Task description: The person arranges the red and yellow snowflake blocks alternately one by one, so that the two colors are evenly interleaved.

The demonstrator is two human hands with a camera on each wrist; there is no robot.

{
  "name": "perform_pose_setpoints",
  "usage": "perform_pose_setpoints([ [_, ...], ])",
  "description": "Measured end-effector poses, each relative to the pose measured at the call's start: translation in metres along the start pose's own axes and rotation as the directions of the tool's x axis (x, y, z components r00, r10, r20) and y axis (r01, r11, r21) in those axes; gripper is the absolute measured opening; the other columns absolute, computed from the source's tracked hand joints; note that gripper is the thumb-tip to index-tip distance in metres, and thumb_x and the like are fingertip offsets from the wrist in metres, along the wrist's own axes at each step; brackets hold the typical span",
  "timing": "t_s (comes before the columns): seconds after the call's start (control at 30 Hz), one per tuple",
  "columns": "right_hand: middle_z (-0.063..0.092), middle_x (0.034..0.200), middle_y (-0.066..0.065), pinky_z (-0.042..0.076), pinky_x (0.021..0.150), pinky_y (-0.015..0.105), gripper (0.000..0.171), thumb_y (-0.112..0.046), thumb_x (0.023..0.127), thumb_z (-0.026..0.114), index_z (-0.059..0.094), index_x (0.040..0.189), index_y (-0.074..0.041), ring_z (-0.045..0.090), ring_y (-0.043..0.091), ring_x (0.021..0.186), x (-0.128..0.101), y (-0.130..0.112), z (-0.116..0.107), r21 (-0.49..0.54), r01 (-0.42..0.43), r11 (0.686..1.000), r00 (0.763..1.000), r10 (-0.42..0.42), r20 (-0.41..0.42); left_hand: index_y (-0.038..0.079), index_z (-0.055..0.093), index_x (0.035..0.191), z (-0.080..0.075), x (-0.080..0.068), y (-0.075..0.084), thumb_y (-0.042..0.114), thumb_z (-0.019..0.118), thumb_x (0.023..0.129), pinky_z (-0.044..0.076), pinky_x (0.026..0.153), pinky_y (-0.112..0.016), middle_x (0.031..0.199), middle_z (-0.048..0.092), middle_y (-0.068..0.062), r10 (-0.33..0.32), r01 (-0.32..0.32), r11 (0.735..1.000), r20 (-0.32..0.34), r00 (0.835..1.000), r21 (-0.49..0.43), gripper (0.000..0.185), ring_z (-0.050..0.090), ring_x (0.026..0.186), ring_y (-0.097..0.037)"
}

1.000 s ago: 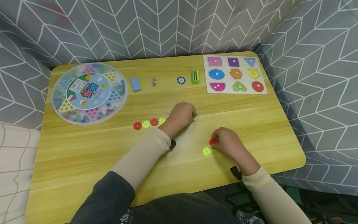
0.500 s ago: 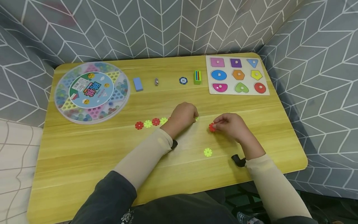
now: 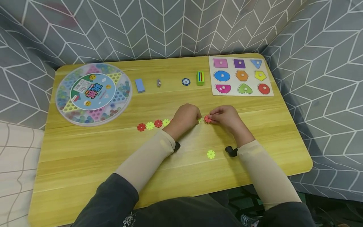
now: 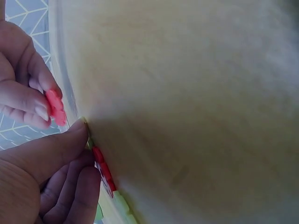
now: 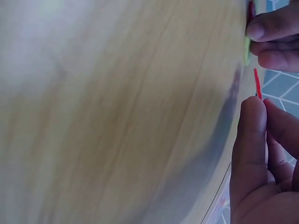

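My left hand [image 3: 185, 117] pinches the yellow-green notched plastic disc [image 5: 247, 52] at the right end of a row of interlocking discs. Red and yellow-green pieces alternate in that row; a red disc [image 3: 141, 127] is its left end, and the hand covers part of it. Just to the right, my right hand [image 3: 227, 119] pinches a loose red notched disc [image 3: 207, 119] between thumb and fingers. In the right wrist view, a small gap separates this red disc [image 5: 257, 83] from the yellow-green one. A single yellow-green disc [image 3: 211, 154] lies on the table nearer the body.
On the wooden table [image 3: 113, 176], a round marble game board [image 3: 93, 94] stands at the left. Along the back are a blue block [image 3: 140, 85], a small silvery object [image 3: 158, 83], a poker chip [image 3: 185, 82], a green block with coloured sticks [image 3: 200, 78] and a shape puzzle [image 3: 241, 92].
My right hand has lifted the red disc from beside the loose yellow-green one and carried it up and left, close to the row's end. My left hand has stayed in place.
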State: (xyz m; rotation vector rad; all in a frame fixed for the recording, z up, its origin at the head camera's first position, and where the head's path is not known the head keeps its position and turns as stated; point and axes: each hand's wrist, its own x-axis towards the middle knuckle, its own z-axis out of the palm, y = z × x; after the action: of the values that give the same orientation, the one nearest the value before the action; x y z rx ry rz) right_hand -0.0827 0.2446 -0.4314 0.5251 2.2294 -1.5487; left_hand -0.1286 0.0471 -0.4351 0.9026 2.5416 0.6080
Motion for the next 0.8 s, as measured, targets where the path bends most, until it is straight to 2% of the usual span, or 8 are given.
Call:
perform_pose_setpoints([
  [0.23,0.071,0.098,0.017,0.061,0.076,0.028,0.016,0.001,0.094,0.074,0.069,0.108,0.01,0.068,0.017,0.081,0.01,-0.003,0.008,-0.076,-0.007,0.997,1.0,0.005,-0.019,0.016,0.084,0.105,0.001,0.002,-0.002,0.014,0.082,0.088,0.054,0.09,-0.034,0.107,0.076,0.003,0.0,0.0,1.0,-0.002,1.0,0.005,0.017,0.069,0.101,-0.019],
  [0.37,0.071,0.095,0.014,0.059,0.072,0.025,0.013,-0.003,0.095,0.075,0.07,0.104,0.006,0.066,0.018,0.08,0.011,-0.004,0.009,-0.161,0.002,0.987,0.999,-0.008,-0.038,0.015,0.084,0.105,0.001,0.002,-0.001,0.014,0.082,0.088,0.054,0.09,-0.034,0.106,0.076,0.003,-0.001,0.001,1.0,0.003,1.0,-0.001,0.017,0.069,0.1,-0.02],
  [0.53,0.071,0.092,0.012,0.056,0.067,0.023,0.013,-0.01,0.094,0.078,0.072,0.099,0.001,0.064,0.019,0.078,0.009,-0.005,0.009,-0.308,0.051,0.95,0.994,-0.078,-0.076,0.015,0.083,0.105,0.0,0.001,0.0,0.012,0.081,0.088,0.054,0.09,-0.034,0.107,0.076,0.002,-0.005,0.005,1.0,0.002,1.0,-0.014,0.018,0.069,0.101,-0.019],
  [0.8,0.071,0.085,0.01,0.049,0.072,0.033,0.013,-0.014,0.093,0.079,0.073,0.092,-0.002,0.06,0.024,0.08,0.008,-0.004,0.013,-0.441,0.1,0.892,0.982,-0.161,-0.102,0.014,0.084,0.105,0.002,0.001,-0.002,0.012,0.082,0.088,0.054,0.091,-0.034,0.107,0.077,0.002,0.004,-0.005,1.0,-0.019,1.0,-0.023,0.018,0.069,0.101,-0.019],
])
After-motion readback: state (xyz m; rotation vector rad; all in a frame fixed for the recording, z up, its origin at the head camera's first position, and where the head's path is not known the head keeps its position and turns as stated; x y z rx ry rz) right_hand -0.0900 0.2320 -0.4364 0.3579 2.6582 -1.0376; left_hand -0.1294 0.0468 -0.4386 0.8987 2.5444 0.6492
